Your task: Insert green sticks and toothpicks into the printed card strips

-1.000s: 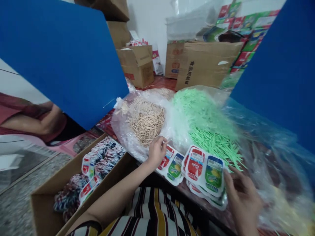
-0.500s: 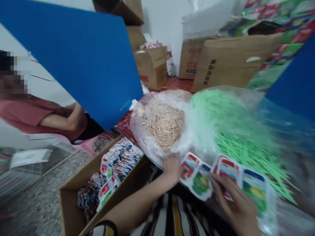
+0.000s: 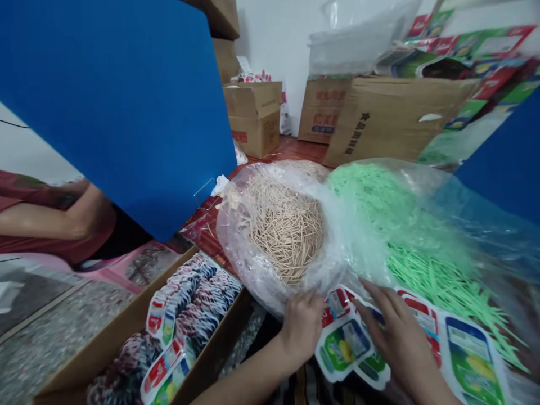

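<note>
Flat packs with red and green printed labels lie in front of me. My left hand is closed, its fingertips pinching the left edge of a two-part labelled pack. A second labelled pack shows partly from beneath it. My right hand reaches over the right side of these packs with fingers stretched and apart; its thumb and forefinger tips are near the front pack's upper edge. Further right, another labelled pack lies partly behind my right hand. What touches its palm is hidden.
Ahead lies a clear bag of thin beige sticks, beside a bag of green plastic picks. At lower left, a carton holds stacked packs. A blue panel separates a seated person. Cardboard boxes stand behind.
The view has shifted, so the carton and person sit further left. My right fingers have spread and moved over the packs. The two held packs now overlap with the front one tilted.
</note>
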Demonstrator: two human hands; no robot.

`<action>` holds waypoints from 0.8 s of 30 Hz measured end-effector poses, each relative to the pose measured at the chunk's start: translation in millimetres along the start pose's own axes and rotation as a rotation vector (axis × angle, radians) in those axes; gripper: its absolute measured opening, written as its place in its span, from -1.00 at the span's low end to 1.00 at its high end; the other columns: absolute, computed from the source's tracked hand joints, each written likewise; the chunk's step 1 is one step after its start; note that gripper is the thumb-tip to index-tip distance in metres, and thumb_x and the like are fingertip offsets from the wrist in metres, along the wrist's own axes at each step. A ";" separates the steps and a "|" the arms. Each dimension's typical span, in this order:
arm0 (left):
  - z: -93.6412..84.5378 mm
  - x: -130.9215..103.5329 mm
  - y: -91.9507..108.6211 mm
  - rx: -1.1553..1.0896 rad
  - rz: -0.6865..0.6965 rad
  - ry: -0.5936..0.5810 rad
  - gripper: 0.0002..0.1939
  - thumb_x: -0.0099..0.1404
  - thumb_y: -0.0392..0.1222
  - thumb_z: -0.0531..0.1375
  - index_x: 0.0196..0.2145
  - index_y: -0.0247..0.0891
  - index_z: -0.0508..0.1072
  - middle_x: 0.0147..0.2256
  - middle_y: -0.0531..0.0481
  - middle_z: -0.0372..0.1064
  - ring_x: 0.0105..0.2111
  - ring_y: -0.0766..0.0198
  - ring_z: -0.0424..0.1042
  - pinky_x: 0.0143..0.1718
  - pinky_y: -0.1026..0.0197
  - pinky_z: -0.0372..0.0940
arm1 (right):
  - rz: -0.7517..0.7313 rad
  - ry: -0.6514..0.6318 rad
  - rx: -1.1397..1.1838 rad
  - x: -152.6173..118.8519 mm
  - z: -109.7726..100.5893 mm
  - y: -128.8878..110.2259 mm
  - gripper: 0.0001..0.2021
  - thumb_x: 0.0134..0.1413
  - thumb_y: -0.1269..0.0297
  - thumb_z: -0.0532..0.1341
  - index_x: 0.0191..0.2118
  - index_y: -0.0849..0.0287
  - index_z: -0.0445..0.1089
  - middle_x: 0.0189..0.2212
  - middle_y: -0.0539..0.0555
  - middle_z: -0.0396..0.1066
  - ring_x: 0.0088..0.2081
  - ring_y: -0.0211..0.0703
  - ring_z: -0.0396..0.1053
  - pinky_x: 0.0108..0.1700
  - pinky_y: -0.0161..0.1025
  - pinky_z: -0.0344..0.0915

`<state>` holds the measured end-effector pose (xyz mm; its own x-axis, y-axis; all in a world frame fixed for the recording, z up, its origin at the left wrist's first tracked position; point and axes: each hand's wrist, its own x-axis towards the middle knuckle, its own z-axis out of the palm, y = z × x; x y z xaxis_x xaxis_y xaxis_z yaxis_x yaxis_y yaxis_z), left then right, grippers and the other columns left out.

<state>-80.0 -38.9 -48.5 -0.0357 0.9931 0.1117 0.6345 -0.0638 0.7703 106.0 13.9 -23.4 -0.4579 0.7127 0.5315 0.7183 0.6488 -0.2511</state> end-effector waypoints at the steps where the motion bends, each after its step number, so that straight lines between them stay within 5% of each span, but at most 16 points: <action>1: -1.5 -2.5 -3.5 0.037 0.050 0.029 -0.71 0.31 -0.30 -0.02 -0.28 -0.25 0.51 -0.31 -0.23 0.48 -0.26 0.02 0.42 -0.21 0.03 0.28 | 0.012 -0.031 -0.003 4.9 4.8 0.8 -0.58 0.22 0.10 0.05 0.11 0.20 0.26 -0.16 0.22 0.42 -0.13 0.02 0.38 -0.11 -0.06 0.34; 5: -3.8 -6.1 -14.3 -0.071 0.149 0.100 -0.71 0.32 -0.30 -0.02 -0.32 -0.23 0.51 -0.37 -0.14 0.49 -0.30 0.12 0.43 -0.20 0.10 0.29 | 0.052 -0.188 0.080 14.8 19.7 -1.5 -0.65 0.21 0.12 0.06 0.04 0.15 0.32 -0.17 0.18 0.43 -0.13 0.01 0.38 -0.10 -0.05 0.33; 10: -10.2 1.8 -7.6 -0.618 -0.282 0.174 -0.80 0.26 -0.15 0.10 -0.45 -0.26 0.42 -0.52 0.01 0.40 -0.48 0.27 0.37 -0.41 0.26 0.28 | 0.357 -0.265 0.227 19.9 10.1 -17.3 -0.57 0.17 0.07 0.11 0.09 0.16 0.25 -0.25 0.12 0.45 -0.26 -0.06 0.43 -0.26 -0.17 0.37; 14: -23.3 10.2 -4.8 -0.947 -0.443 0.045 -0.81 0.15 -0.08 0.20 -0.37 -0.27 0.37 -0.52 0.08 0.36 -0.57 0.35 0.29 -0.53 0.33 0.22 | 0.461 -0.331 0.422 32.6 -9.6 -30.7 -0.73 0.21 0.08 0.07 -0.29 0.17 0.37 -0.45 0.02 0.41 -0.41 -0.19 0.39 -0.38 -0.32 0.32; 17: -35.4 13.2 -7.1 -0.851 -0.365 -0.052 -0.83 0.09 -0.12 0.25 -0.44 -0.27 0.39 -0.53 0.08 0.34 -0.53 0.33 0.29 -0.52 0.33 0.19 | 0.346 -0.388 0.412 45.2 -16.8 -39.3 -0.75 0.22 0.13 0.06 -0.34 0.15 0.36 -0.46 0.00 0.40 -0.41 -0.22 0.37 -0.35 -0.33 0.29; 24: -60.6 14.6 -7.9 -0.371 -0.220 0.104 -0.80 0.30 -0.17 0.01 -0.45 -0.23 0.31 -0.51 0.04 0.31 -0.47 0.28 0.28 -0.40 0.27 0.17 | 0.153 -0.347 0.368 77.9 -5.5 -58.4 -0.77 0.21 0.15 0.06 -0.38 0.14 0.32 -0.51 0.00 0.37 -0.47 -0.23 0.34 -0.39 -0.33 0.25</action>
<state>-132.4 -29.9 -14.9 -0.2287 0.9730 -0.0321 0.2834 0.0981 0.9540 31.2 30.2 37.1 -0.5533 0.8126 0.1830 0.5877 0.5365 -0.6056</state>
